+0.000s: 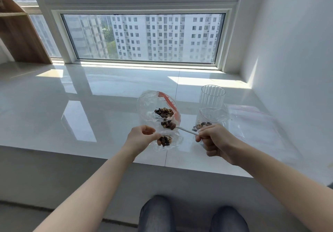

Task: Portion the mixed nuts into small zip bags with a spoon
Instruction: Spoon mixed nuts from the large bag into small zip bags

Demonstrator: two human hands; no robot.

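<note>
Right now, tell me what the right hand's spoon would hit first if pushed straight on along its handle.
Likely the big zip bag of nuts: the right hand aims the loaded spoon up-left toward it, though depth is unclear.

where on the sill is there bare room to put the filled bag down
The sill lies bare left of the big nut bag, out to the wooden shelf, and behind it up to the window. The right is crowded: glass, another nut bag, flat empty bags.

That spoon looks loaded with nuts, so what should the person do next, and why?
Probably tip the spoon into the small bag. The right hand holds it heaped with nuts just above the bag, which the left hand pinches at the mouth.
</note>
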